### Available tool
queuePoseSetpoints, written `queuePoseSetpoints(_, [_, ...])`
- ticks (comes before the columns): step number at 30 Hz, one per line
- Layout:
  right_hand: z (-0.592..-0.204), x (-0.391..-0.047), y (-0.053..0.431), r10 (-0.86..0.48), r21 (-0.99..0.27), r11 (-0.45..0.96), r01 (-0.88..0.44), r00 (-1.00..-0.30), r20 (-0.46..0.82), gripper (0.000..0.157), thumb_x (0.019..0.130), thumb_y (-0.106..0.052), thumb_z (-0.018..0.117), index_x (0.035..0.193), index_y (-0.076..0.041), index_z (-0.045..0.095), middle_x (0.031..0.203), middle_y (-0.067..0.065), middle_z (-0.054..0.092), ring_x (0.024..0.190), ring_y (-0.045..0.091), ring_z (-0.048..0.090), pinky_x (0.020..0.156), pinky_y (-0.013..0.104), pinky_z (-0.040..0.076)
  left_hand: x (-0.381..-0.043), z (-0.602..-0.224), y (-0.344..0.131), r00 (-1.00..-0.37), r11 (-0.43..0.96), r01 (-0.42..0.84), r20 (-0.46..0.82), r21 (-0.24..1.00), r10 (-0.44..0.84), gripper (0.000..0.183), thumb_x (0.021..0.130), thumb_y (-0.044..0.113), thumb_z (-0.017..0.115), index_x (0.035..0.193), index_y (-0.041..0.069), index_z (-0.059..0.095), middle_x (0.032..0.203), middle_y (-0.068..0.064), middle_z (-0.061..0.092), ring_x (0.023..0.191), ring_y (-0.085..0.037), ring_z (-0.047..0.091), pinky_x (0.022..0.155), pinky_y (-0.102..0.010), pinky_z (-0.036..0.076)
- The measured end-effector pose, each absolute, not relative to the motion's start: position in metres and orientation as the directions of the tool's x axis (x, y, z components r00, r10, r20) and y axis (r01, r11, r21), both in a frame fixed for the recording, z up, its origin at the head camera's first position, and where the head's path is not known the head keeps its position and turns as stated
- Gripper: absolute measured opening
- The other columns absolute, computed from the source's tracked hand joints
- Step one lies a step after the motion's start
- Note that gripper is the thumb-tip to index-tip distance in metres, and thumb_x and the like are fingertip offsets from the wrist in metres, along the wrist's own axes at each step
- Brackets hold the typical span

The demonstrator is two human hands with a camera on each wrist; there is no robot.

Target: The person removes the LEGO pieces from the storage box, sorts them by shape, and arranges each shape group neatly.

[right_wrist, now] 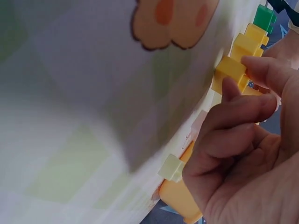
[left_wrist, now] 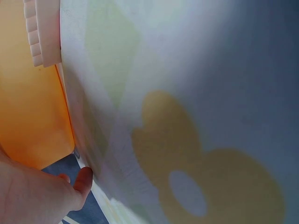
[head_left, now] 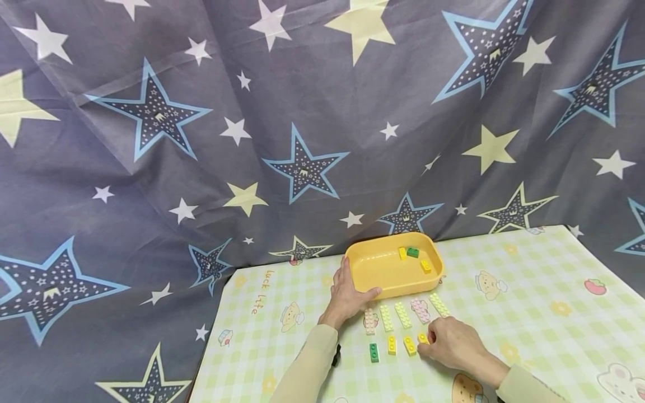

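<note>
Several white, yellow and blue-edged stars are decorating a dark curtain (head_left: 322, 101) that is hanging behind the table before me. Starting at the left, a green-and-white checked tablecloth (head_left: 252, 347) is showing cartoon animals and lettering. A person's pale left sleeve (head_left: 307, 364) is reaching in from the near side, and the left hand (head_left: 345, 294) is gripping the near left corner of a yellow tray (head_left: 408, 287), its fingers lying along the left wall and its thumb stretching across the front. The tray is sitting near the table's far edge. Inside it, toward the right, three small bricks are lying: a yellow brick (head_left: 402, 253), a green brick (head_left: 412, 252) touching or just beside it, and another yellow brick (head_left: 426, 267) nearer the right wall.

In front of the tray, five longer bricks are forming a row: pink (head_left: 370, 322), pale green (head_left: 386, 318), pale green (head_left: 403, 315), pink (head_left: 420, 310) and pale green (head_left: 439, 305). Closer to me, a shorter row is running from a dark green brick (head_left: 374, 352) through two yellow ones (head_left: 392, 345) to the rightmost yellow brick (head_left: 423, 338). Well apart from the left hand, the right hand (head_left: 453, 342) is pinching that last brick, its remaining fingers curling toward the palm.
</note>
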State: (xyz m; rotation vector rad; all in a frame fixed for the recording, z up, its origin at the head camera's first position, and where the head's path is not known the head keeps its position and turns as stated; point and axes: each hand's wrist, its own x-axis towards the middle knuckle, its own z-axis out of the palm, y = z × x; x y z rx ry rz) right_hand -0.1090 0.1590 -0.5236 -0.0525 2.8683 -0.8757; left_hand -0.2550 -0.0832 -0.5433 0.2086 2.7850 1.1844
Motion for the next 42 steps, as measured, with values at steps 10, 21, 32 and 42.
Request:
queuePoseSetpoints(10, [-0.508, -0.115, 0.165, -0.053, -0.562, 0.826, 0.045, -0.986, -0.156, 0.043, 0.086, -0.039, 0.091, 0.063, -0.019, 0.060, 0.063, -0.004, 0.055, 0.056, 0.013, 0.048, 0.052, 0.024, 0.032, -0.255, -0.542, -0.085, -0.985, 0.685, 0.082, -0.047, 0.724, 0.167, 0.130, 0.088, 0.059, 0.086, 0.178, 0.020, 0.001, 0.187, -0.004, 0.008, 0.172, -0.033, 0.018, 0.138, -0.064, 0.020])
queuePoseSetpoints(21, [-0.485, -0.143, 0.176, -0.046, -0.566, 0.824, -0.013, -0.998, -0.044, 0.026, 0.091, -0.030, 0.084, 0.074, -0.019, 0.069, 0.071, -0.002, 0.064, 0.063, 0.015, 0.053, 0.055, 0.030, 0.040, -0.253, -0.544, -0.088, -0.986, 0.686, 0.074, -0.051, 0.724, 0.160, 0.130, 0.087, 0.057, 0.087, 0.178, 0.019, 0.002, 0.187, -0.005, 0.010, 0.171, -0.033, 0.019, 0.138, -0.065, 0.019])
queuePoseSetpoints(32, [-0.465, -0.195, 0.184, -0.046, -0.567, 0.822, -0.043, -0.999, 0.010, 0.022, 0.094, -0.026, 0.080, 0.079, -0.012, 0.074, 0.078, 0.004, 0.072, 0.069, 0.019, 0.058, 0.055, 0.031, 0.043, -0.253, -0.545, -0.086, -0.987, 0.675, 0.058, -0.061, 0.735, 0.151, 0.130, 0.087, 0.056, 0.088, 0.178, 0.021, 0.002, 0.187, -0.006, 0.013, 0.171, -0.033, 0.020, 0.138, -0.064, 0.020])
queuePoseSetpoints(42, [-0.465, -0.223, 0.179, -0.020, -0.545, 0.838, -0.023, -1.000, 0.011, 0.020, 0.095, -0.024, 0.080, 0.080, -0.010, 0.076, 0.073, 0.003, 0.068, 0.069, 0.019, 0.058, 0.056, 0.030, 0.041, -0.253, -0.545, -0.084, -0.985, 0.671, 0.080, -0.045, 0.737, 0.167, 0.130, 0.087, 0.056, 0.088, 0.178, 0.018, 0.003, 0.186, -0.008, 0.014, 0.171, -0.034, 0.021, 0.138, -0.063, 0.020])
